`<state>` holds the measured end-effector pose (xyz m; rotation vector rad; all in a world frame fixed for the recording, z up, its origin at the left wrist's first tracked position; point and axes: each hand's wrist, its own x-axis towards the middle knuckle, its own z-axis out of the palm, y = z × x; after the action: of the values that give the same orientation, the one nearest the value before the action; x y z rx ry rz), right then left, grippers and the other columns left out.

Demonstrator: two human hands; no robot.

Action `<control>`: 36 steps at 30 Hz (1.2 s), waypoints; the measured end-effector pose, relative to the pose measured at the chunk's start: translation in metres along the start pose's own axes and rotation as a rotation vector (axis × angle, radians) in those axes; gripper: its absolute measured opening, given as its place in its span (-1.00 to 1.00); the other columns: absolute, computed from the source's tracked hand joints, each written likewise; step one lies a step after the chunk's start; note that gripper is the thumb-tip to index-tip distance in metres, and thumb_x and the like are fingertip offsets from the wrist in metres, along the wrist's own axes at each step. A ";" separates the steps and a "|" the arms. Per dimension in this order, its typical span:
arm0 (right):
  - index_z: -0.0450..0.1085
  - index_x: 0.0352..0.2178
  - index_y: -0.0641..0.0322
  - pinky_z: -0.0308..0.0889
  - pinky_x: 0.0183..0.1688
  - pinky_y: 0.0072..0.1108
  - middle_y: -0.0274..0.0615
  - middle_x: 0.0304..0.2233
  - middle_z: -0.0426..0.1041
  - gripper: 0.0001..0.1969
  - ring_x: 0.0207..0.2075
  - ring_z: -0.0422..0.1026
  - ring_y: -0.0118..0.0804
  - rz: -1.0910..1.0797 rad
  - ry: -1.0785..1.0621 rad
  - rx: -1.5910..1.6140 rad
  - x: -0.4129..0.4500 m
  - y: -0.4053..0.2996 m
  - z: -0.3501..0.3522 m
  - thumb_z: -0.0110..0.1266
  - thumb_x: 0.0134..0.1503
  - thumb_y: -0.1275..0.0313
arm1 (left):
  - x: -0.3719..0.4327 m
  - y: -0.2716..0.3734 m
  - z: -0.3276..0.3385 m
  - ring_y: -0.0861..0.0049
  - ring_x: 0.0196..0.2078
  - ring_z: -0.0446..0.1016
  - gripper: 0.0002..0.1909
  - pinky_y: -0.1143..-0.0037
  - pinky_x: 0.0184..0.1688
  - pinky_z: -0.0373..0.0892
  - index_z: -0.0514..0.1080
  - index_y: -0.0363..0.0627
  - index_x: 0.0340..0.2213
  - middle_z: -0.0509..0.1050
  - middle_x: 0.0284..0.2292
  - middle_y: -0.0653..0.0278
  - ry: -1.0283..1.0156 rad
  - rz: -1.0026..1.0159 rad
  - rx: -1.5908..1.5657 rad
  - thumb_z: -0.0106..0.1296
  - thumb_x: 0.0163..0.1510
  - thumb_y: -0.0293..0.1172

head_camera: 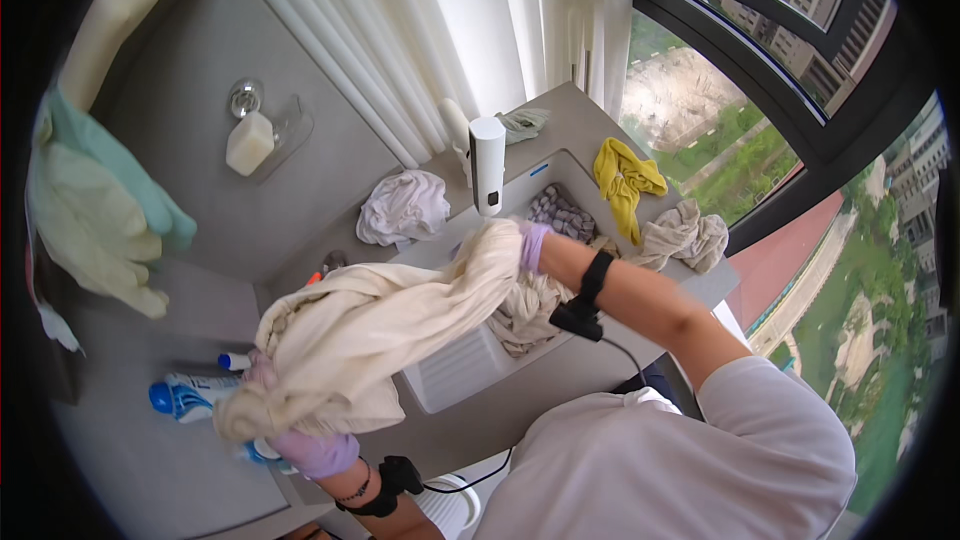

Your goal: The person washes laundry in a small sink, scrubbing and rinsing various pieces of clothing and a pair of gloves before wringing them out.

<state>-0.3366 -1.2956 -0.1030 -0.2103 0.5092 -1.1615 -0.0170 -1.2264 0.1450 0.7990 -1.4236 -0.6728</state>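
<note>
A cream cloth garment [390, 307] stretches between my two hands over the left side of a laundry sink [450, 379] with a ribbed washboard slope. My left hand [315, 451], in a thin purple glove, grips its lower end; folds cover most of the fingers. My right hand [534, 244], gloved alike, grips the other end, which looks bunched and twisted, just below the white faucet [487, 165]. Beneath my right forearm, more beige cloth [529, 315] lies in the basin. A checked grey cloth [561, 214] is at the basin's far end.
A white cloth [403, 208], a yellow cloth [622, 176] and a beige cloth [684, 235] lie around the sink. Blue-capped bottles [184, 397] stand near my left hand. Rubber gloves [97, 202] hang at left, near a wall-mounted soap [250, 144]. A window [750, 105] is at right.
</note>
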 end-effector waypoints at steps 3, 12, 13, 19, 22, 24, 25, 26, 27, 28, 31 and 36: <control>0.36 -0.40 0.27 0.31 -0.37 -0.47 -0.13 -0.44 0.40 -0.84 -0.41 0.39 -0.29 -0.112 0.191 -1.023 -0.054 -0.052 0.087 -0.04 -0.05 0.46 | -0.010 -0.055 -0.028 0.34 -0.09 0.25 -0.62 0.34 -0.01 0.16 0.16 -0.30 -0.14 0.26 -0.15 0.10 -0.100 -0.232 -0.191 -0.29 0.06 -0.29; 0.36 -0.40 0.39 0.27 -0.24 -0.48 0.05 -0.37 0.39 -0.71 -0.27 0.36 -0.09 0.151 -0.084 -2.398 -0.084 -0.027 0.031 -0.13 -0.13 0.38 | -0.096 -0.132 0.024 0.57 -0.39 0.32 -0.77 0.60 -0.23 0.26 0.25 -0.17 -0.33 0.29 -0.44 0.33 -0.099 -0.556 -0.253 -0.11 -0.09 -0.40; 0.36 -0.41 0.39 0.28 -0.26 -0.48 0.05 -0.39 0.39 -0.72 -0.30 0.37 -0.09 0.045 0.105 -2.285 -0.086 -0.033 0.025 -0.12 -0.13 0.40 | -0.087 -0.116 0.038 0.57 -0.39 0.32 -0.77 0.60 -0.23 0.26 0.25 -0.17 -0.33 0.29 -0.44 0.33 -0.099 -0.560 -0.257 -0.11 -0.09 -0.40; 0.37 -0.42 0.34 0.28 -0.28 -0.45 0.02 -0.37 0.39 -0.75 -0.30 0.38 -0.15 0.054 0.428 -2.224 -0.077 -0.023 0.074 0.00 -0.17 0.39 | -0.105 -0.131 0.040 0.67 -0.40 0.33 -0.89 0.68 -0.28 0.26 0.34 -0.22 -0.45 0.36 -0.52 0.40 -0.275 -0.747 -0.270 -0.14 -0.10 -0.59; 0.37 -0.42 0.37 0.28 -0.26 -0.45 0.06 -0.42 0.40 -0.73 -0.33 0.40 -0.10 -0.284 -0.074 -2.160 -0.052 0.047 0.039 0.00 -0.18 0.38 | -0.097 -0.136 0.055 0.71 -0.39 0.30 -0.91 0.66 -0.34 0.24 0.34 -0.20 -0.51 0.34 -0.49 0.41 -0.266 -0.582 0.051 -0.17 -0.10 -0.60; 0.38 -0.44 0.37 0.28 -0.26 -0.45 0.07 -0.44 0.41 -0.74 -0.34 0.40 -0.08 -0.446 -0.242 -1.971 -0.039 0.061 0.020 -0.01 -0.17 0.39 | -0.087 -0.132 0.047 0.68 -0.40 0.32 -0.90 0.67 -0.33 0.25 0.33 -0.23 -0.47 0.37 -0.49 0.37 -0.319 -0.602 0.147 -0.17 -0.09 -0.60; 0.38 -0.45 0.37 0.28 -0.25 -0.45 0.06 -0.44 0.41 -0.74 -0.33 0.40 -0.08 -0.196 -0.058 -1.934 -0.049 0.052 0.042 -0.02 -0.17 0.38 | -0.086 -0.132 0.032 0.65 -0.41 0.35 -0.88 0.68 -0.32 0.27 0.33 -0.27 -0.43 0.41 -0.48 0.33 -0.348 -0.631 0.245 -0.17 -0.08 -0.60; 0.39 -0.46 0.36 0.27 -0.25 -0.44 0.05 -0.43 0.41 -0.75 -0.33 0.39 -0.08 0.049 0.126 -1.879 -0.058 0.039 0.055 -0.03 -0.17 0.38 | -0.091 -0.145 0.014 0.66 -0.42 0.35 -0.86 0.67 -0.33 0.27 0.34 -0.25 -0.46 0.39 -0.50 0.35 -0.325 -0.606 0.134 -0.19 -0.12 -0.64; 0.39 -0.49 0.37 0.28 -0.26 -0.43 0.07 -0.44 0.41 -0.74 -0.34 0.40 -0.07 0.046 0.235 -1.761 -0.051 0.026 0.008 -0.03 -0.18 0.35 | -0.091 -0.135 0.016 0.66 -0.42 0.35 -0.86 0.67 -0.33 0.27 0.34 -0.25 -0.46 0.39 -0.50 0.35 -0.346 -0.602 0.125 -0.19 -0.12 -0.64; 0.40 -0.51 0.37 0.29 -0.30 -0.44 0.07 -0.45 0.41 -0.74 -0.38 0.40 -0.07 0.017 0.541 -1.622 -0.054 0.008 -0.004 -0.05 -0.18 0.35 | -0.090 -0.121 0.011 0.65 -0.42 0.35 -0.85 0.66 -0.34 0.27 0.35 -0.23 -0.48 0.39 -0.50 0.34 -0.327 -0.665 0.117 -0.19 -0.14 -0.64; 0.37 -0.47 0.39 0.30 -0.40 -0.41 0.11 -0.51 0.40 -0.78 -0.45 0.42 -0.06 -0.360 1.221 -1.264 -0.054 -0.022 0.013 -0.03 -0.21 0.46 | -0.125 -0.137 -0.013 0.62 -0.42 0.36 -0.82 0.64 -0.34 0.27 0.37 -0.21 -0.51 0.40 -0.50 0.34 -0.062 -0.869 0.055 -0.18 -0.20 -0.69; 0.34 -0.45 0.38 0.29 -0.35 -0.38 0.13 -0.48 0.38 -0.79 -0.38 0.39 0.03 -0.049 0.432 -1.889 -0.023 0.039 0.042 -0.09 -0.18 0.48 | -0.139 -0.152 0.009 0.54 -0.31 0.32 -0.74 0.62 -0.22 0.23 0.36 -0.25 -0.49 0.36 -0.42 0.28 -0.295 -0.602 0.188 -0.10 -0.33 -0.77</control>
<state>-0.2911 -1.2628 -0.0767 -1.5879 1.8790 -0.3961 -0.0240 -1.2036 -0.0599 1.3441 -1.5299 -1.1629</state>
